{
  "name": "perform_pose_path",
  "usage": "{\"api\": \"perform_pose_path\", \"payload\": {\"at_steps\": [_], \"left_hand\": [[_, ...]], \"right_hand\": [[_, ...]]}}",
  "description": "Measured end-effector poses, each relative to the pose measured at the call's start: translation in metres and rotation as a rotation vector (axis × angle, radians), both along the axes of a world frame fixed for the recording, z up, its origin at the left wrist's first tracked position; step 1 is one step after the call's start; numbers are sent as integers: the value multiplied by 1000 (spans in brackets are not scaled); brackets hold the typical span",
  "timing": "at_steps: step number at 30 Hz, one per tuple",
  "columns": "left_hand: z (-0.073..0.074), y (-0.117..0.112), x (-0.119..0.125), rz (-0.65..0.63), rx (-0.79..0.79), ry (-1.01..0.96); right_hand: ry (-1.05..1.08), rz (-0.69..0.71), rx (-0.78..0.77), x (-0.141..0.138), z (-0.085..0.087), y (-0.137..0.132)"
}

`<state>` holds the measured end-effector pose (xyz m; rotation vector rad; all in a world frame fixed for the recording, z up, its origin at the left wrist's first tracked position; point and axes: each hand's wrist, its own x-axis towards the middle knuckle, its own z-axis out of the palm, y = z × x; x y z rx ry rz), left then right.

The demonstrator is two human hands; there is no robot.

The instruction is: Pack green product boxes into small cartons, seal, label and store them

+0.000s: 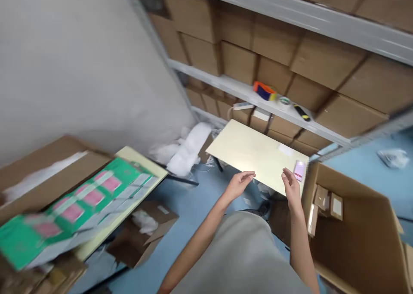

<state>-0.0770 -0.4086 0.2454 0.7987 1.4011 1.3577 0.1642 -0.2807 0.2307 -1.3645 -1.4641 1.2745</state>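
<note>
Head view: nearest, both bare forearms rise from the grey-clad lap toward the near edge of a small pale table (251, 150). The left hand (239, 183) lies open and empty, palm turned inward, its fingers stretched out level and ending at that edge. The right hand (291, 185) is raised on a bent wrist, fingers loosely curled and apart, gripping nothing. It sits just beside a small pink item (300, 169) that lies on the table's near right corner, too blurred to identify. A white slip (285, 149) lies a little farther in, and the rest of the tabletop is bare. To the right an open cardboard box (361, 251) stands close against the table corner, with small cartons (336, 206) against its inner wall. To the left, blue floor (190, 203) opens between this table and a stack of green and pink sheets (80, 203). Beyond, white padding (189, 150) is heaped by the wall, and a metal shelf (226, 85) packed with brown boxes carries an orange tape roll (264, 90).
</note>
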Motion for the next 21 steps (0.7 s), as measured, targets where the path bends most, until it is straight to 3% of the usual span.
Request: {"api": "perform_pose_path", "payload": {"at_steps": [5,8,13,17,21], "left_hand": [[11,-98,-78,333,102,21],[9,-158,-118,553,103,19],[-10,-242,-159,900,40,-73],[-27,-297,-184,1153,-9,-84],[-45,-363,-223,1527,-180,-44]], "right_hand": [[27,309,19,-131,16,-48],[15,538,1,-199,26,-81],[-39,899,-45,-289,30,-133],[-90,1144,-110,-347,20,-162],[-122,1327,-148,-411,8,-187]]}}
